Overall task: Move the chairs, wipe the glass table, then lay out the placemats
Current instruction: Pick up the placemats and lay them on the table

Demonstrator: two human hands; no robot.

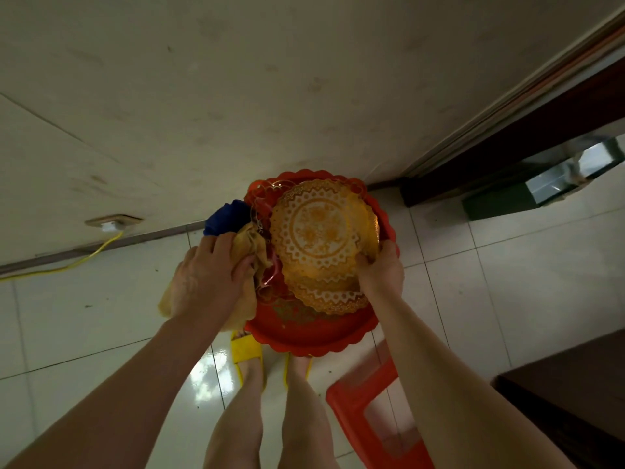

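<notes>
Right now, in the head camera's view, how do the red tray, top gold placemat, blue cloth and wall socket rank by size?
1. red tray
2. top gold placemat
3. blue cloth, partly hidden, so unsure
4. wall socket, farther off, looks smallest

Red stool (348, 404) btm right, yellow cable (67, 266) left

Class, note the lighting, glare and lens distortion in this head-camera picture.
Head view: dim, greenish light overall; a bright glare patch on the glossy white floor tiles; the wide-angle lens slants the grey skirting line and stretches the frame's edges; the round gold lace-patterned placemats look fairly sharp.
</notes>
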